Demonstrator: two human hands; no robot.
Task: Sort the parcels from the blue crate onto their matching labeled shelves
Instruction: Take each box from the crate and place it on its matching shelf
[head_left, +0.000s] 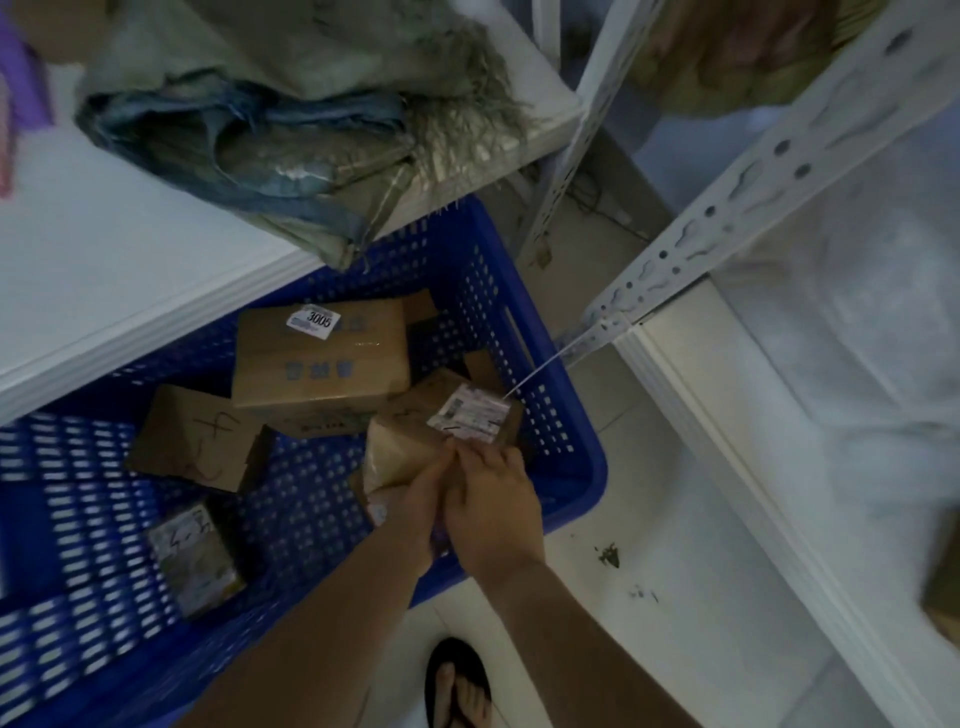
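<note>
- Sandalled foot (457, 686) stands on the floor beside the blue crate (571, 467).
- Both hands meet over the crate's right side: left hand (415, 514) and right hand (493, 509), each grip pressed around a small taped parcel (400, 452) with a white label (470, 418).
- Step in hand seems to be picking it out; next, read the label.
- Other parcels remain, including a large box (322, 364).
- Overhanging shelf (130, 270) crowds the lift.

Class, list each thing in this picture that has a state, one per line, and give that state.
Blue perforated plastic crate: on floor, holding parcels.
Taped brown parcel with white label: gripped by both hands.
Left hand: closed on it.
Right hand: closed on it.
Large cardboard box marked 3005: lying in crate.
</note>
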